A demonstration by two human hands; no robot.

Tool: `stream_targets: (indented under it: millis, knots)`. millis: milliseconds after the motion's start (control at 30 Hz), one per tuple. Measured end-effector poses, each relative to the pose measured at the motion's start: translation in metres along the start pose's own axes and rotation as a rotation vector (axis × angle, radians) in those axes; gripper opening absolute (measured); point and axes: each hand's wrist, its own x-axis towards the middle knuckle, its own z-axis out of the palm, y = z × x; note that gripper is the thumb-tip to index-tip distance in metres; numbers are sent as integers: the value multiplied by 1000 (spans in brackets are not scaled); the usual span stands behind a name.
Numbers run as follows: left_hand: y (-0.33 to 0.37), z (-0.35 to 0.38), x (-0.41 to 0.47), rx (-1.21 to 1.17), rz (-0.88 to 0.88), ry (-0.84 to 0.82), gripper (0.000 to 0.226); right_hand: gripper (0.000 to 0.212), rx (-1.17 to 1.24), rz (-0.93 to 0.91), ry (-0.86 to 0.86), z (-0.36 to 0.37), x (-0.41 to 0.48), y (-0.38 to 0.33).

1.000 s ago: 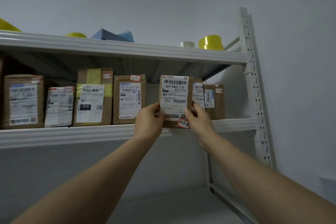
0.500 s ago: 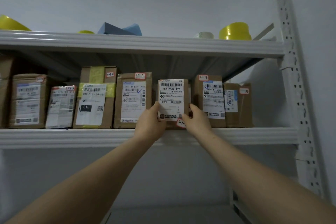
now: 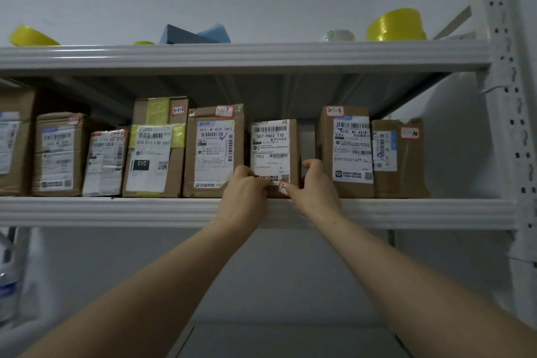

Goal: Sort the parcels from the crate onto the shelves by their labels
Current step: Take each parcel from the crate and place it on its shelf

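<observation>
Your parcel (image 3: 273,148), the one with the label 507-P802 T70, stands upright on the middle shelf (image 3: 116,211), in the gap between the box marked 7 (image 3: 215,151) and the box marked 9 (image 3: 345,151). It is just beside the left box and a little apart from the right one. Your left hand (image 3: 245,195) grips its lower left corner, the fingers (image 3: 242,171) curled on the edge. Your right hand (image 3: 315,189) grips the lower right corner, with the thumb near a red-edged sticker (image 3: 284,186).
</observation>
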Motion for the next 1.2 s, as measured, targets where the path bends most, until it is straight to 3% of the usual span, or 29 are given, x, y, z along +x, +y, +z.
stream_targets:
  millis: [467, 667, 800, 867, 1000, 1200]
  knots:
    - [25, -8, 5, -19, -25, 37, 34, 59, -41, -14, -17, -3, 8, 7]
    - [53, -12, 32, -73, 48, 136, 40, 46, 65, -143, 286, -34, 11, 38]
    - [82, -10, 54, -71, 146, 128, 52, 42, 199, -31, 571, -69, 28, 80]
    - [95, -8, 67, -64, 188, 99, 57, 47, 284, 74, 606, -88, 37, 99]
    - [118, -3, 97, 7, 221, 51, 73, 62, 379, 273, 390, -121, 52, 121]
    - [130, 0, 122, 133, 210, -68, 76, 34, 440, 398, -7, -130, 64, 126]
